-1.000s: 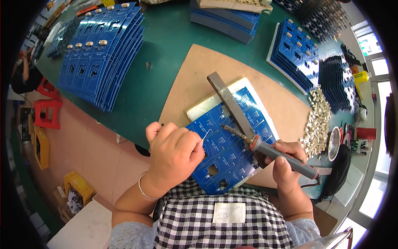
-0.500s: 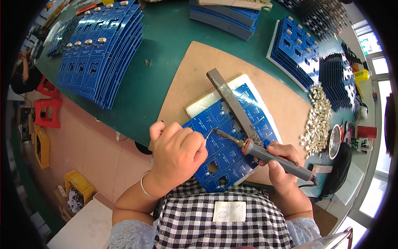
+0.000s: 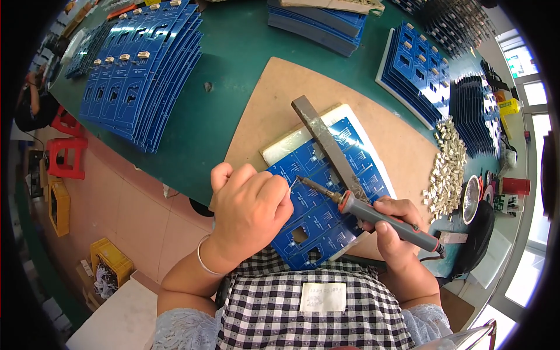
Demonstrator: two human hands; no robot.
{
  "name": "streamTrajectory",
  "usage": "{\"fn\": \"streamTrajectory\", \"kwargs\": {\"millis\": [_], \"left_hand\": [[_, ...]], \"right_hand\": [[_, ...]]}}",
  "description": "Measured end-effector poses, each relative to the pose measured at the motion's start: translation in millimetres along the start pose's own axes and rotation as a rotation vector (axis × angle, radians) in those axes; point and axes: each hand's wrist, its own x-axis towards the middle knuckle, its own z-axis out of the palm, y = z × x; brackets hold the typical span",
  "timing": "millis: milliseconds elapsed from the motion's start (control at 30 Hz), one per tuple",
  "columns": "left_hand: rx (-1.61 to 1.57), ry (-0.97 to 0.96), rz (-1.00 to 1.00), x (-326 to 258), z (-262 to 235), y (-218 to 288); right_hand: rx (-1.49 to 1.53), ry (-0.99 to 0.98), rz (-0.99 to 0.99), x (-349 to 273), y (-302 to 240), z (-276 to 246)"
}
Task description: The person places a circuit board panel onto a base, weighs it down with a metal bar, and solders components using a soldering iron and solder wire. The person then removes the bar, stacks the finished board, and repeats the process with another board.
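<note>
A soldering iron (image 3: 385,220) with a grey and red handle is gripped in my right hand (image 3: 402,230), its tip resting at or just over a blue circuit board panel (image 3: 318,224). My left hand (image 3: 248,204) is closed, and a thin strand of solder wire (image 3: 293,184) comes out of its fingers toward the iron's tip. Most of that wire is hidden in the fist. The panel lies slanted on a pale, cream-edged pad (image 3: 286,147). Across the panel runs a dark metal bar (image 3: 326,140), one end near the iron's handle.
Under the pad lies a brown board (image 3: 262,111) on the green table (image 3: 227,76). Stacked blue panels (image 3: 131,87) stand at the left, more (image 3: 318,26) at the back and others (image 3: 414,73) at the right. Small white connectors (image 3: 444,169) are heaped beside a metal bowl (image 3: 469,198).
The iron's tip has shifted slightly left and up on the panel, with my right hand following. My left hand has barely moved.
</note>
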Motion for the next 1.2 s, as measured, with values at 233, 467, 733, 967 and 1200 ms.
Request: {"fn": "streamTrajectory", "kwargs": {"millis": [233,467,733,967,1200], "left_hand": [[0.014,-0.007,-0.014,5,2,-2],[0.085,0.049,0.013,-1,-6,-7],[-0.081,-0.015,0.006,-9,-7,14],[-0.072,-0.009,0.072,-7,1,23],[-0.055,-0.030,0.083,-7,4,26]], "right_hand": [[0.018,0.006,0.012,3,1,1],[0.027,0.019,0.010,1,-1,-2],[0.017,0.068,-0.121,-15,-1,-18],[0.003,0.058,-0.092,-27,-1,-20],[-0.017,0.036,-0.066,-29,4,-22]]}}
